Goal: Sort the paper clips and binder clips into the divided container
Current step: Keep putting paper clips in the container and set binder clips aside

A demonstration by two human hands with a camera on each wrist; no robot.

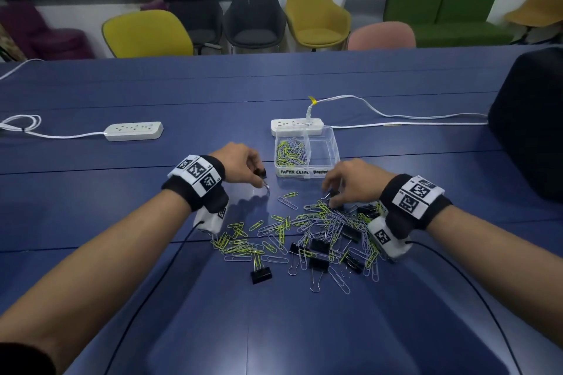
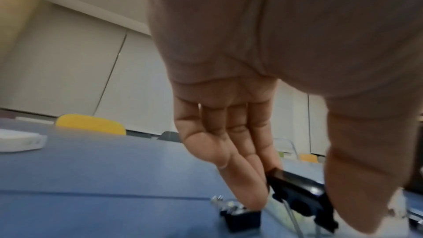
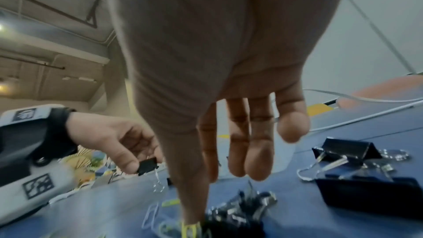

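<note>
Nearest the person, on the blue table [image 1: 304, 329], a loose black binder clip [image 1: 261, 274] lies at the near edge of a scattered pile of paper clips [image 1: 274, 240], yellow-green and silver, with more black binder clips mixed into its right part. Over the far right of that pile the right hand [image 1: 353, 181] reaches down with fingers extended, thumb and fingertips [image 3: 256, 160] lowered onto a small cluster of binder clips [image 3: 235, 211]; whether they actually grip one cannot be told. A larger binder clip [image 3: 352, 151] sits just beside that hand. To the left, clear of the pile, the left hand [image 1: 240, 166] pinches a small black binder clip [image 1: 260, 173] between thumb and fingers above the table, its wire handles hanging down. Just beyond the hands stands the clear divided container [image 1: 332, 146], its left compartment, labelled for paper clips, holding a heap of paper clips. Touching its far side is a white power strip [image 1: 297, 125], with a second power strip [image 1: 134, 131] well off left.
</note>
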